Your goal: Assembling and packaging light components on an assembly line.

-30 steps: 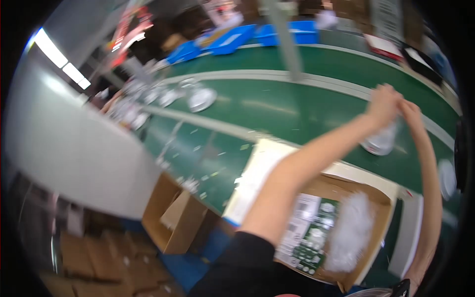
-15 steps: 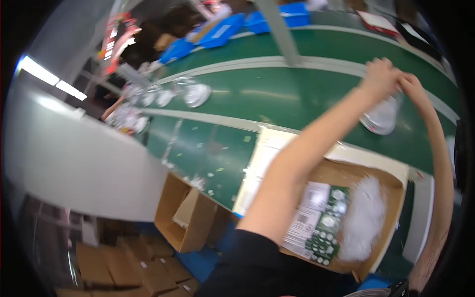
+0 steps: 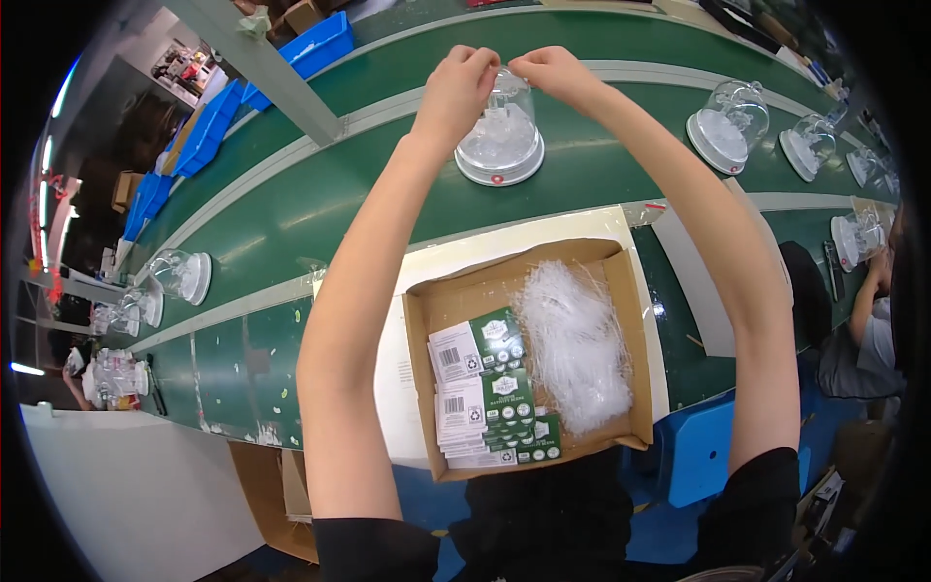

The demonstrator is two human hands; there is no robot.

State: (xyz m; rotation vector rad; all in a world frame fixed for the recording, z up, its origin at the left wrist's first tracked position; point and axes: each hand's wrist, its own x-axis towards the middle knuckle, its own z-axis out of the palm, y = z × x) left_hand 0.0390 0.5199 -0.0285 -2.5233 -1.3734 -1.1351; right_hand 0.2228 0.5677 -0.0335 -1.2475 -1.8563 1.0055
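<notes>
The clear dome on a round white base [image 3: 504,155] is standing on the green surface [image 3: 291,213], beyond the cardboard tray [image 3: 641,364]. Right at its top, the left hand [image 3: 464,95] and the right hand [image 3: 556,74] are keeping their fingertips bunched; I cannot tell if they are gripping anything. If one hand is pulling harder, the dome could be tipping. If fingers are bumping it, it could be sliding.

My left hand [image 3: 460,95] has room over the green worktop [image 3: 291,209] toward the grey post [image 3: 267,70]; rightward, clear domes [image 3: 734,124] obstruct my right hand [image 3: 555,74].
</notes>
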